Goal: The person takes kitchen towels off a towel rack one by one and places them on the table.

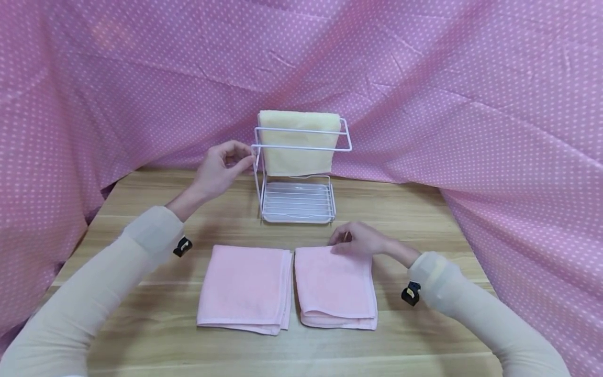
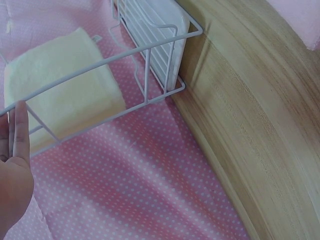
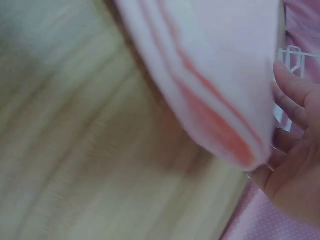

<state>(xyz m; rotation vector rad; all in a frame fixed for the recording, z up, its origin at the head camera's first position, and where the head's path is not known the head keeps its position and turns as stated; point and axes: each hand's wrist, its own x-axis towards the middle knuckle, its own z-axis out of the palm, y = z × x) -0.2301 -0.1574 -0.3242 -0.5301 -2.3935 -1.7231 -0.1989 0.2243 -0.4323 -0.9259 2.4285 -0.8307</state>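
Thumb and fingertips of my left hand (image 1: 223, 167) pinch the upper left side of a white wire rack (image 1: 301, 147). In the left wrist view, the fingers lie against its bar. A folded pale-yellow towel (image 1: 299, 162) hangs over the rack's back bar. My right hand (image 1: 360, 240) is at the far right corner of a folded pink towel (image 1: 334, 283), its loosely bent fingers right at the edge. That towel's layered edge is blurred in the right wrist view, partly covering the fingertips. Beside it on the left lies a second folded pink towel (image 1: 245, 285).
The rack's base carries a whitish tray (image 1: 297, 217) under thin wires. Everything stands on a wooden table (image 1: 155, 314). Pink dotted cloth (image 1: 188, 63) hangs behind the table and along both sides.
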